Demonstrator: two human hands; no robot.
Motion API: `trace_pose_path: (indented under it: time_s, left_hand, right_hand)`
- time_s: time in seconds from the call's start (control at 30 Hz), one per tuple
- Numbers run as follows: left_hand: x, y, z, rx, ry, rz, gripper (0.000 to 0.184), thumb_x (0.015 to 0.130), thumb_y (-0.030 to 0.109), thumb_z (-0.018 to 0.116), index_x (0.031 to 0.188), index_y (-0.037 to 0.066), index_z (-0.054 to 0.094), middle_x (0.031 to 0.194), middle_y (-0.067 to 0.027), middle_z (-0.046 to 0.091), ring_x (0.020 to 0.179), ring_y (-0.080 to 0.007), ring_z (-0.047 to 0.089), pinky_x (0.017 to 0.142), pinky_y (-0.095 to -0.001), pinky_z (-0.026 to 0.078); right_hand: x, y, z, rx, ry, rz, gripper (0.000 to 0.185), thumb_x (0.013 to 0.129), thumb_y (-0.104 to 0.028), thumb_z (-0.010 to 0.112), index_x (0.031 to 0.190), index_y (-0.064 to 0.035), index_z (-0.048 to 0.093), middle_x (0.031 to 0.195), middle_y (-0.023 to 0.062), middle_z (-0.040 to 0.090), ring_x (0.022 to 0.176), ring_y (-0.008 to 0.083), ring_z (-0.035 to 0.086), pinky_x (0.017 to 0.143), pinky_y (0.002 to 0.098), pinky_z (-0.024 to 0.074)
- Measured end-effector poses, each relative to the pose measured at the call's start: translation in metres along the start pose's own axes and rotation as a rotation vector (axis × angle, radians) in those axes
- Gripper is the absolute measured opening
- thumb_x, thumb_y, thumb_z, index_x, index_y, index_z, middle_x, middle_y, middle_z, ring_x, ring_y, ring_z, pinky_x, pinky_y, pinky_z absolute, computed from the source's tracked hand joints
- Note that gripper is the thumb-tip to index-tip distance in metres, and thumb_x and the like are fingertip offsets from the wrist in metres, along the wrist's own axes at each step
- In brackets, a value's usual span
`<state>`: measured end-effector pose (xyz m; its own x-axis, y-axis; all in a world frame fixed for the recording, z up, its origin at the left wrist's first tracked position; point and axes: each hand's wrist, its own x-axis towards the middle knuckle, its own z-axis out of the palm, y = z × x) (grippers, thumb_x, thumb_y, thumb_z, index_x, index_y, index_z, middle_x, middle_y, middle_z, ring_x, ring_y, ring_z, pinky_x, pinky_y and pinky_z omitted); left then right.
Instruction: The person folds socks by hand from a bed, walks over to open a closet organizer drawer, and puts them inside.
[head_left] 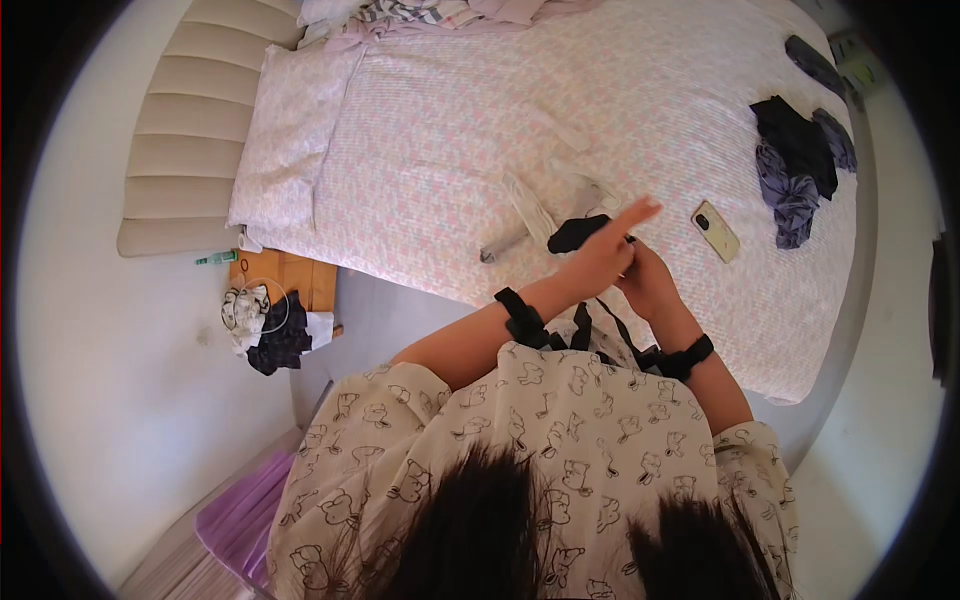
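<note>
My left hand [602, 254] is above the near part of the bed, its index finger stretched out and the other fingers curled and partly hidden. A black sock [577, 234] sticks out on its left side, and a bit of black shows between both hands. My right hand [648, 284] meets the left one, fingers bent in against the black cloth; its fingertips are partly covered. Just beyond lie a long white sock [530, 207], a grey-white piece [502, 246] and another pale sock [592, 188]. Both wrists wear black straps.
The bed [440, 130] has a pale floral sheet and a pillow [290, 140]. A phone [715, 232] lies right of my hands, with dark clothes [795, 170] beyond. At left, a wooden nightstand [308, 280] carries cloth items. Purple fabric [245, 510] is low at left.
</note>
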<state>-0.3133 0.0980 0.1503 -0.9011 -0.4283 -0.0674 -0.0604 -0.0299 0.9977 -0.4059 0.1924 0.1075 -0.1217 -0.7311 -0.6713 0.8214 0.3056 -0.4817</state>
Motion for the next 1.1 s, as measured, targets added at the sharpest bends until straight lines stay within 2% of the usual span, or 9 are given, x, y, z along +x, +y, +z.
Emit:
trace_pose_path:
  time_s: [0.1,0.17,0.23,0.5,0.63,0.77,0.83,0.93,1.1]
  left_hand:
    - [0.006,-0.019,0.005,0.528,0.192,0.34,0.039,0.076,-0.001,0.047,0.114,0.004,0.047,0.116,-0.0116,0.046,0.108,-0.0296,0.043,0.084,-0.0339,0.039]
    - [0.001,-0.03,0.003,0.61,0.362,0.228,0.032,0.075,0.006,0.054,0.107,0.004,0.048,0.104,-0.0142,0.049,0.092,-0.0323,0.048,0.078,-0.0343,0.041]
    - [0.001,-0.044,0.0,0.382,0.28,-0.273,0.027,0.074,0.011,0.059,0.098,0.003,0.049,0.097,-0.0155,0.05,0.081,-0.0318,0.051,0.072,-0.0357,0.043]
    - [-0.009,-0.083,0.001,0.401,-0.023,-0.356,0.031,0.064,0.011,0.064,0.09,-0.001,0.05,0.092,-0.0195,0.052,0.083,-0.0363,0.054,0.069,-0.0394,0.045]
    - [0.0,-0.109,-0.008,0.451,-0.004,-0.31,0.025,0.066,0.01,0.06,0.087,0.0,0.052,0.078,-0.0214,0.057,0.073,-0.0324,0.06,0.064,-0.0385,0.048]
    - [-0.001,-0.13,-0.02,0.059,0.018,-0.765,0.022,0.074,0.006,0.053,0.094,0.0,0.048,0.074,-0.0141,0.058,0.056,-0.0226,0.061,0.051,-0.0339,0.051]
    - [-0.006,-0.136,-0.021,-0.152,0.048,-0.909,0.024,0.076,0.003,0.05,0.099,0.002,0.046,0.082,-0.0113,0.058,0.069,-0.0211,0.062,0.062,-0.0363,0.054]
    - [-0.013,-0.12,-0.03,-1.083,-0.239,-0.679,0.03,0.077,-0.003,0.045,0.106,0.002,0.047,0.097,-0.0089,0.054,0.094,-0.0193,0.055,0.08,-0.0372,0.049]
    - [-0.027,-0.133,-0.033,-0.799,-0.22,-0.634,0.031,0.078,0.001,0.046,0.109,0.0,0.049,0.101,-0.0078,0.055,0.097,-0.0175,0.052,0.091,-0.0333,0.042]
  right_hand:
    - [0.003,0.006,0.008,-0.015,0.111,-0.192,0.023,0.087,-0.016,0.043,0.106,-0.0038,0.051,0.094,0.0039,0.055,0.082,0.012,0.053,0.07,0.0269,0.0439]
    - [0.016,0.006,-0.01,-0.267,0.26,-0.279,0.022,0.088,-0.014,0.042,0.105,-0.0034,0.05,0.092,0.0046,0.054,0.083,0.0128,0.053,0.072,0.0255,0.0446]
    - [0.016,0.011,-0.015,-0.292,0.263,-0.263,0.022,0.087,-0.012,0.045,0.107,-0.0032,0.048,0.094,0.0056,0.054,0.085,0.0133,0.054,0.075,0.0248,0.0449]
    - [0.001,0.024,-0.037,-0.62,0.142,-0.117,0.021,0.078,0.001,0.049,0.099,-0.0016,0.046,0.096,0.0069,0.054,0.087,0.0148,0.055,0.08,0.0286,0.0461]
    - [0.004,0.025,-0.045,-0.261,0.261,-0.057,0.025,0.079,0.002,0.039,0.103,-0.0008,0.046,0.099,0.0087,0.054,0.093,0.0182,0.054,0.085,0.0304,0.0446]
    - [0.008,0.022,-0.031,0.053,0.066,-0.092,0.036,0.08,0.001,0.035,0.114,0.0007,0.045,0.11,0.0108,0.053,0.099,0.0189,0.053,0.091,0.0322,0.0409]
    - [0.0,0.021,-0.021,0.123,-0.042,0.06,0.038,0.082,-0.001,0.036,0.119,-0.0002,0.044,0.11,0.0091,0.053,0.1,0.0189,0.053,0.09,0.0316,0.0413]
    - [0.001,0.01,-0.033,0.165,-0.108,0.144,0.036,0.085,-0.008,0.038,0.12,-0.0004,0.044,0.111,0.0079,0.053,0.1,0.0172,0.053,0.09,0.031,0.0418]
    - [0.038,0.022,-0.076,-0.306,0.036,0.146,0.021,0.085,-0.013,0.04,0.099,-0.0034,0.053,0.087,0.0016,0.056,0.077,0.0102,0.055,0.072,0.0236,0.0446]
